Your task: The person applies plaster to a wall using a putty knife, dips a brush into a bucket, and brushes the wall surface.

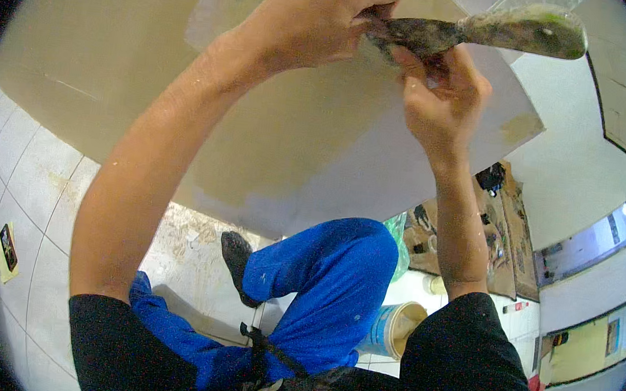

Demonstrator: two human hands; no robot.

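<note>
A putty knife [525, 31] with a worn, smeared handle lies sideways in front of the wall, its handle pointing right and its dark, stained blade [421, 35] pointing left. My left hand [328, 18] is closed at the blade's left end; its fingertips are partly hidden. From below, my right hand [449, 99] is closed with thumb and fingers against the blade near the handle. A greyish smear or edge shows between the two hands, too unclear to name. Behind them stands a large beige surface [275, 123] with whitish patches.
Below the surface, white floor tiles [44, 175] carry dried splashes. My bent leg in blue trousers [336, 267] is close under it. To the right are a bucket [399, 330], green plastic [398, 235] and a brown sheet [503, 238] with items. A phone-like object [8, 247] lies far left.
</note>
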